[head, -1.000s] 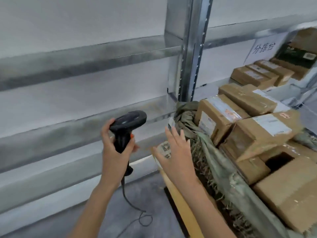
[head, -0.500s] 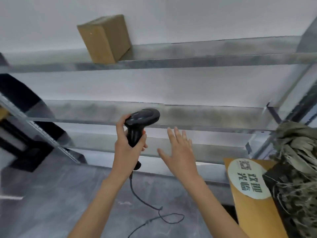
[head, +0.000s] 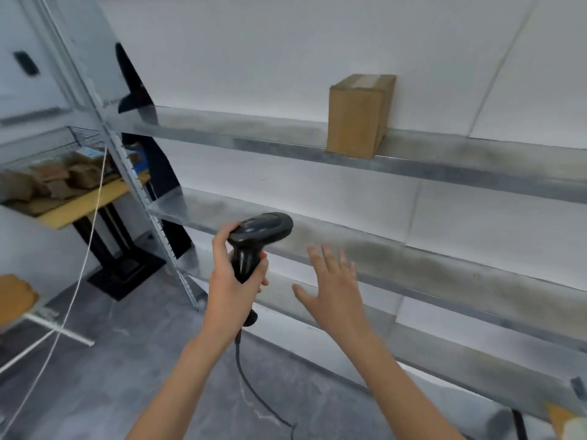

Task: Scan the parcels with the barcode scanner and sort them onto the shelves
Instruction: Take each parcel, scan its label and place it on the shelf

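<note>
Metal shelves [head: 444, 268] beyond our fingertips; left hand [head: 235, 281] grips the barcode scanner [head: 259, 231] ready; right hand [head: 333, 287], fingers spread, holds nothing; one parcel [head: 357, 117] above.

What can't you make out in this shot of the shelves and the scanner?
Head view only:
- Cardboard box on the upper shelf: no label shows on the sides facing the camera.
- Scanner: the left hand covers its trigger; its cable is cut off by the bottom edge.
- Parcels on the side table: too blurred to count.
- Right hand: its palm faces away.
</note>
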